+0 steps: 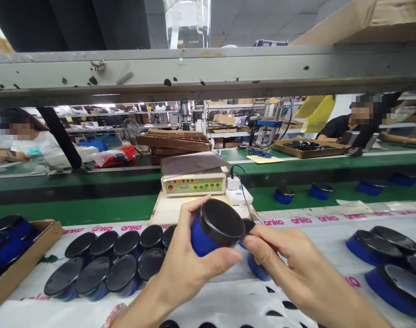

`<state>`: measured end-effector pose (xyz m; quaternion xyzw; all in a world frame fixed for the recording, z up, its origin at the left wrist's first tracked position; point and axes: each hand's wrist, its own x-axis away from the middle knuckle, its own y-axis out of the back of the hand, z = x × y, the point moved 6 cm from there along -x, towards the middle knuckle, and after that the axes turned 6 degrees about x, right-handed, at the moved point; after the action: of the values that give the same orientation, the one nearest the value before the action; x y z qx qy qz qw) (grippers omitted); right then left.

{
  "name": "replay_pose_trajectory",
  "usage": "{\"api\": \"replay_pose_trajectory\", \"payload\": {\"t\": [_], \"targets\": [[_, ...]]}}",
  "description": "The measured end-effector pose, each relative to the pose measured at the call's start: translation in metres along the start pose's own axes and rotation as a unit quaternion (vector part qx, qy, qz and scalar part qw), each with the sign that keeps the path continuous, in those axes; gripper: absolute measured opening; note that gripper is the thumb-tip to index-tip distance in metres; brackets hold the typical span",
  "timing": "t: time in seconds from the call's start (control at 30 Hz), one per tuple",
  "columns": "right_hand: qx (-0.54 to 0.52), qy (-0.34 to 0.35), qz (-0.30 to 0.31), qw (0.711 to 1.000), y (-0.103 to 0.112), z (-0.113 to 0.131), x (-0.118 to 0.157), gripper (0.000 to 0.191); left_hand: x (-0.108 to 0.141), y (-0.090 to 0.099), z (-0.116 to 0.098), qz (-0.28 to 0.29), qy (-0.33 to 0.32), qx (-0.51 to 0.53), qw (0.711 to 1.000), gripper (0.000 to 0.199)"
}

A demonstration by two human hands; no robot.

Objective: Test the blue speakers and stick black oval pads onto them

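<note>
My left hand (190,259) is wrapped around a round device with a blue body and a glossy black top (223,221), lifted and tilted above the bench. At the device's right side, the fingers of my right hand (279,255) are pinched together. A thin black cable (246,196) runs down from a white power adapter (233,183) to these fingertips; its end is hidden behind them. More blue devices are partly covered behind my right hand. Left of my left hand, similar black-topped devices (122,275) stand in two rows on the white sheet.
A cardboard box (33,253) of blue devices is at the left. More devices (399,287) lie at the right. Several others (320,191) sit on the green belt (119,205). A control box (194,184) stands ahead, below an overhead shelf (208,68). Two people sit across.
</note>
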<state>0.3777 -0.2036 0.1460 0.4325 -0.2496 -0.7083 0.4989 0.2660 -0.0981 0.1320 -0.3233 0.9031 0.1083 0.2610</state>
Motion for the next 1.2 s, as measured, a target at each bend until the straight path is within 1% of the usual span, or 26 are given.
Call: {"api": "replay_pose_trajectory", "payload": {"t": [0.07,0.1,0.13,0.2,0.23,0.27,0.3,0.33,0.37,0.4,0.47,0.5,0.57,0.67,0.8,0.83,0.93,0.97,1.1,1.13,1.2], "targets": [[-0.04,0.015,0.032,0.999,-0.007,-0.006,-0.005,0.027,0.001,0.002,-0.009,0.007,-0.062,-0.093,0.994,0.066],[-0.058,0.027,0.045,0.997,-0.01,-0.009,-0.008,0.023,0.001,0.001,-0.016,0.014,-0.103,-0.157,0.982,0.068],[-0.07,0.04,0.048,0.996,-0.012,-0.012,-0.012,0.02,0.002,0.0,-0.023,0.022,-0.151,-0.229,0.961,0.069],[-0.076,0.08,0.019,0.994,-0.013,-0.017,-0.018,0.016,0.006,-0.006,-0.036,0.036,-0.251,-0.357,0.899,0.068],[-0.073,0.103,-0.002,0.992,-0.012,-0.017,-0.021,0.016,0.008,-0.01,-0.041,0.044,-0.299,-0.397,0.866,0.066],[-0.07,0.123,-0.02,0.99,-0.011,-0.017,-0.022,0.017,0.011,-0.013,-0.046,0.055,-0.34,-0.414,0.843,0.064],[-0.067,0.134,-0.033,0.988,-0.011,-0.017,-0.023,0.017,0.013,-0.016,-0.049,0.07,-0.37,-0.411,0.83,0.063],[-0.063,0.136,-0.041,0.988,-0.011,-0.017,-0.024,0.016,0.015,-0.017,-0.051,0.086,-0.387,-0.392,0.83,0.062],[-0.06,0.134,-0.046,0.988,-0.011,-0.017,-0.024,0.016,0.014,-0.017,-0.053,0.098,-0.386,-0.362,0.843,0.06],[-0.058,0.128,-0.049,0.989,-0.011,-0.017,-0.024,0.016,0.013,-0.016,-0.052,0.108,-0.367,-0.328,0.864,0.058],[-0.055,0.12,-0.046,0.99,-0.012,-0.017,-0.023,0.017,0.008,-0.013,-0.047,0.125,-0.299,-0.269,0.907,0.05],[-0.055,0.118,-0.043,0.991,-0.013,-0.016,-0.023,0.017,0.007,-0.013,-0.044,0.135,-0.267,-0.252,0.921,0.047],[-0.055,0.114,-0.038,0.991,-0.016,-0.017,-0.022,0.016,0.007,-0.013,-0.038,0.151,-0.232,-0.242,0.93,0.045],[-0.056,0.112,-0.044,0.991,-0.018,-0.018,-0.023,0.013,0.008,-0.012,-0.037,0.146,-0.24,-0.265,0.922,0.046],[-0.061,0.128,-0.059,0.988,-0.02,-0.016,-0.024,0.015,0.007,-0.015,-0.042,0.169,-0.288,-0.347,0.876,0.047],[-0.057,0.131,-0.063,0.988,-0.02,-0.015,-0.024,0.016,0.005,-0.015,-0.043,0.176,-0.292,-0.355,0.87,0.049],[-0.032,0.132,-0.075,0.988,-0.021,-0.015,-0.024,0.014,0.001,-0.01,-0.043,0.167,-0.295,-0.352,0.872,0.05],[-0.023,0.13,-0.079,0.988,-0.021,-0.015,-0.024,0.013,0.001,-0.009,-0.042,0.163,-0.303,-0.356,0.869,0.049],[-0.003,0.118,-0.086,0.989,-0.019,-0.018,-0.022,0.013,0.004,-0.008,-0.039,0.146,-0.346,-0.404,0.834,0.046],[-0.002,0.114,-0.076,0.991,-0.019,-0.019,-0.022,0.012,0.005,-0.007,-0.039,0.141,-0.346,-0.411,0.831,0.047],[0.005,0.107,-0.047,0.993,-0.021,-0.018,-0.022,0.01,0.004,-0.004,-0.037,0.128,-0.315,-0.418,0.842,0.055]]}}
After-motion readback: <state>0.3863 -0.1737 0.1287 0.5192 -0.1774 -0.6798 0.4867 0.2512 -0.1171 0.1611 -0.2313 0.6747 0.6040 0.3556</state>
